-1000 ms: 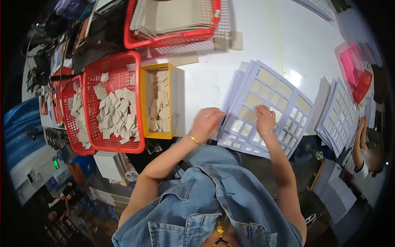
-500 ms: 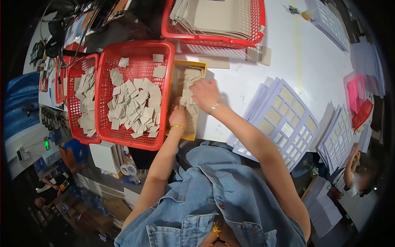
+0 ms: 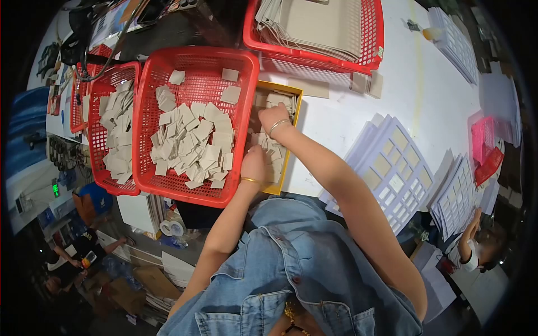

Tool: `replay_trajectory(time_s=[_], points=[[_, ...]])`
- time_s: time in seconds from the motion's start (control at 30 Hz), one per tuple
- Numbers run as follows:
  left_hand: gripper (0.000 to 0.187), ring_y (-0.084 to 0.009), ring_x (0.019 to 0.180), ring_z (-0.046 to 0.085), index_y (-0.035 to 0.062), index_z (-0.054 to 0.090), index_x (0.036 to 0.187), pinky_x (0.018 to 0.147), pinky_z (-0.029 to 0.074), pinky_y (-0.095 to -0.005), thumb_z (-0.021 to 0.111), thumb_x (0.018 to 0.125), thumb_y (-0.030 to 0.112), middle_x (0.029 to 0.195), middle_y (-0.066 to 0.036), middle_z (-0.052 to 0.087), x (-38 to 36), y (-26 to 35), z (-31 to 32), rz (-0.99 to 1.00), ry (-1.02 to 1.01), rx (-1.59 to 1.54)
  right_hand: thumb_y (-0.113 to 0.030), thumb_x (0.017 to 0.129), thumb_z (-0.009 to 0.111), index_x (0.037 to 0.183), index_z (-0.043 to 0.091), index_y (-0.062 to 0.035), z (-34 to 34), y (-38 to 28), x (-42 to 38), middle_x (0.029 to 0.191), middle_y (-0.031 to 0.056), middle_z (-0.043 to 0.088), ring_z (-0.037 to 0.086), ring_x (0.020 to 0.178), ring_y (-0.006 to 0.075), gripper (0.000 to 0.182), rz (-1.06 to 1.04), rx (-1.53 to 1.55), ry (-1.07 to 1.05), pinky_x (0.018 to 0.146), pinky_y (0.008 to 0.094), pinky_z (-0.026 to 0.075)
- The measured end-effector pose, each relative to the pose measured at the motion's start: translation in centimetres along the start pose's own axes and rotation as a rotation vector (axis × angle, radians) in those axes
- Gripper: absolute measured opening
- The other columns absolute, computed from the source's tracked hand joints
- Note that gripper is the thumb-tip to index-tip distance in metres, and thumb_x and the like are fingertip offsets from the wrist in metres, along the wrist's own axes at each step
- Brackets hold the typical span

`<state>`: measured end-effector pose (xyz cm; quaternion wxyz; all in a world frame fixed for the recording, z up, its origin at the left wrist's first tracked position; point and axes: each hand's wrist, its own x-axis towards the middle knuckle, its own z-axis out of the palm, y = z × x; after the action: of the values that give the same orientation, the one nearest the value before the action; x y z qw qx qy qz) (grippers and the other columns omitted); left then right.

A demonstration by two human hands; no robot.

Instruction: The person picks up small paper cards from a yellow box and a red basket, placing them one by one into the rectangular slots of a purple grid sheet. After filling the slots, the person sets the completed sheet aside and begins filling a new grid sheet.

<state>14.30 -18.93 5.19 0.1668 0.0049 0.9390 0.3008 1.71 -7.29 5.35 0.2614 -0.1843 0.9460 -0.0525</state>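
A yellow box (image 3: 284,168) holding many small grey-beige cardboard pieces (image 3: 274,151) stands against the right side of a large red basket (image 3: 196,196). My left hand (image 3: 255,163) is inside the box along its left wall, with its fingertips hidden. Farther up in the box, my right hand (image 3: 273,117) reaches down among the pieces, fingers bent and mostly out of sight. Whether either hand grips a piece cannot be made out. Loose square pieces (image 3: 193,143) lie heaped in the large red basket.
Another red basket (image 3: 370,64) with large boards is at the top. A narrower red basket (image 3: 112,187) with pieces stands left. White frames with cut-outs (image 3: 392,162) lie stacked on the right of the white table (image 3: 330,123). Other people are at the lower left and right.
The view has shifted, so the baskets and box appear farther right. My right hand has turned and its fingers now point down into the box. My left hand stays by the box's left wall.
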Motion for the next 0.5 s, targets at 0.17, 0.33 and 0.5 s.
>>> replay_trajectory(time_s=[0.17,0.33,0.5], points=[[0.026,-0.0384,0.089,0.059,0.0053,0.055,0.11,0.074,0.048,-0.0449,0.055,0.084,0.001,0.105,-0.021,0.059,-1.3,2.7,-1.2,0.172,0.144,-0.096,-0.013,0.084,0.061,0.094,0.064,-0.0109,-3.2,3.3,-7.2,0.096,0.0098,0.068,0.068,0.078,0.0246,0.011,0.028,0.48,0.67,0.074,0.0401,0.05],[0.017,-0.0233,0.071,0.057,0.0035,0.06,0.103,0.063,0.046,-0.0331,0.057,0.086,0.002,0.091,-0.011,0.057,-2.0,7.3,-1.3,0.24,0.179,-0.29,-0.007,0.085,0.064,0.103,0.062,-0.0071,1.9,9.8,-18.1,0.092,0.0071,0.067,0.067,0.074,0.0171,0.018,0.287,0.995,0.948,0.058,0.0299,0.053],[0.013,-0.0239,0.071,0.06,0.0032,0.059,0.096,0.064,0.048,-0.0329,0.063,0.084,0.004,0.086,-0.011,0.059,-2.8,13.6,2.4,0.404,-0.115,-0.432,-0.005,0.086,0.064,0.099,0.063,-0.0036,12.4,15.2,-30.8,0.082,0.0072,0.068,0.067,0.075,0.0139,0.014,0.629,1.153,0.885,0.061,0.0276,0.053]])
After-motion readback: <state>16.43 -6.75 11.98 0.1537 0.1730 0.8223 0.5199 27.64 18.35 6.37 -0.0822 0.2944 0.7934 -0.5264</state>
